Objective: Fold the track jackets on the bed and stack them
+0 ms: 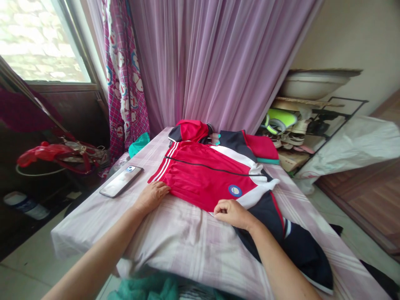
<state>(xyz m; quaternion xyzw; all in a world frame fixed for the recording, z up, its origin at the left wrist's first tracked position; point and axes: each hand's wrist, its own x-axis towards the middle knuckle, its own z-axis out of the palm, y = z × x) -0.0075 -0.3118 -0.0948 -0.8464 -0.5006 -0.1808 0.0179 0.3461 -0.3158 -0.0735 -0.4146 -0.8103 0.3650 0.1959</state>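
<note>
A red, white and navy zip-up jacket lies spread on the table, zip closed, with a round blue-and-white badge on its chest. Its striped hem points left and the white collar area points right. At the near corner of the hem, my left hand is closed with its fingertips pinching the red cloth. My right hand has its fingers curled tight on the near side edge of the jacket, below the badge. The near navy sleeve stretches toward the lower right, passing partly behind my right forearm.
A phone lies left of the jacket on the checked tablecloth. Behind are a bundled red-and-navy garment and folded clothes. A shoe rack stands right, purple curtains hang behind, and green cloth lies in front.
</note>
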